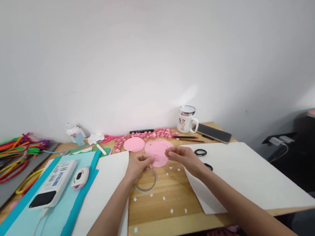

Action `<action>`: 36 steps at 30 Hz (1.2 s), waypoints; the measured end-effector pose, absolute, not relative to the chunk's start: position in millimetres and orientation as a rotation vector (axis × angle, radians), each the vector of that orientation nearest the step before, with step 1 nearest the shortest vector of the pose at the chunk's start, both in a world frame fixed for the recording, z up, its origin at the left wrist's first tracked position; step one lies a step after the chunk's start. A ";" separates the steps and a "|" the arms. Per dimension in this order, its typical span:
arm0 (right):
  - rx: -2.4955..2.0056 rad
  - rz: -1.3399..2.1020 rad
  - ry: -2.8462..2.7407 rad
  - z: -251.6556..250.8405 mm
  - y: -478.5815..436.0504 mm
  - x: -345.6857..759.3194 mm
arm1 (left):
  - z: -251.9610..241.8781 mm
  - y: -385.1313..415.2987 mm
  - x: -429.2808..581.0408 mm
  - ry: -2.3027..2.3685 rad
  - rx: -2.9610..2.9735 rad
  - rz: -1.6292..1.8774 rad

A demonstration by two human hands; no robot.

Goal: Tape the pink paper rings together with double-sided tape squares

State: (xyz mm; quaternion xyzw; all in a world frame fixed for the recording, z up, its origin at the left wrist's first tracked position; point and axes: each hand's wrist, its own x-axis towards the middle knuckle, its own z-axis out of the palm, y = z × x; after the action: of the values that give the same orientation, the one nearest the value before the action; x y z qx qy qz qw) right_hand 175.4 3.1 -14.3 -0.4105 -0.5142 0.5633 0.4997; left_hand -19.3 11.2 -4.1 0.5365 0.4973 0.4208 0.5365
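Observation:
My left hand (139, 164) is closed at the top of a thin roll of tape (147, 191), which shows below its fingers over the wood. Thumb and fingertips of my right hand (185, 160) are pinched together a little to the right; anything between them is too small to make out. Behind and between the hands lies a pink paper piece (158, 146) with curved cut-outs, and a plain pink paper disc (134, 144) is at its left. Small white bits (164, 198) are scattered over the wooden table (148, 213) below the hands.
Black-handled scissors (200, 152) rest partly hidden by my right arm on white board (244, 176). Behind are pink pieces (162, 133), pencils, a white mug (185, 124) and a phone (214, 132). At left lie a white device (54, 184), blue sheets and coloured pipe cleaners (13, 151).

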 end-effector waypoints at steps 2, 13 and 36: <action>-1.099 1.346 -1.233 -20.8 -7.1 180.9 | -3.5 11.6 -20.6 1.215 1.325 0.964; -1.071 1.588 -1.163 -34.9 -67.1 144.8 | -14.2 18.8 -22.9 1.261 1.242 0.922; -0.747 2.304 -1.432 -34.0 -136.6 102.8 | -19.8 20.2 -23.7 1.138 1.249 0.930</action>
State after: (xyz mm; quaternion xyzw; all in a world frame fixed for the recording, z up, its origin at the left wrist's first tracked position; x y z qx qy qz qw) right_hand 102.8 -136.6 -34.0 -0.2620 -0.5022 0.8077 0.1632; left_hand -23.7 20.2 -19.8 0.5322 0.4848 0.3960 0.5700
